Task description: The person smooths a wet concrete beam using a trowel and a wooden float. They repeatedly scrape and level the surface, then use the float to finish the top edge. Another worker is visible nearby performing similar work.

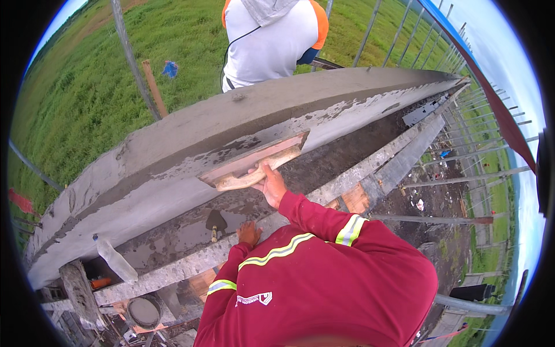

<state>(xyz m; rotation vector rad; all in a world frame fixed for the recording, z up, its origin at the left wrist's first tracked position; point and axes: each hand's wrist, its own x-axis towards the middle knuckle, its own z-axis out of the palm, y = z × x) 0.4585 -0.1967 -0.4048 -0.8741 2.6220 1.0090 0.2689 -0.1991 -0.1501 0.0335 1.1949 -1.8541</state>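
My right hand grips the pale wooden handle of a plastering float, its long flat board lying along the side of the low cement-coated wall. Patches of wet and lighter cement show on that side. Lower down, my left hand rests with its fingers laid out on the edge of a plank. Just left of it, a small trowel lies on the wet, cement-smeared boards, its dark blade away from me and its short handle toward me.
A person in a white shirt with orange sleeves is beyond the wall. A clear plastic bottle lies at the left, near a round bucket of grey mix. Scaffold poles stretch along the right, above littered ground.
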